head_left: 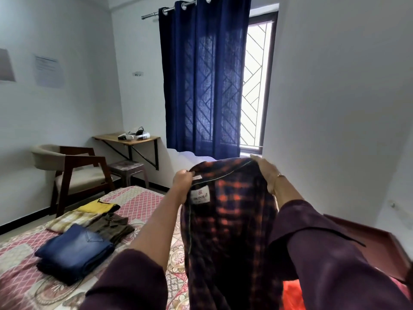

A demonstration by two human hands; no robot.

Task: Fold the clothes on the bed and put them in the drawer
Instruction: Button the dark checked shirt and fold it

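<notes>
We hold the dark plaid shirt [230, 220] up above the bed [138, 200], our left hand [182, 184] pinching its top edge and our right hand [266, 173] curled over it, with folded jeans [73, 249] on the bed's left.

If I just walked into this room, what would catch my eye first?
Probably the dark checked shirt held up in the middle, the left hand pinching one top corner and the right hand gripping the other. Behind it hangs a deep blue curtain half covering a bright window. On the patterned bed at left lie folded jeans.
</notes>
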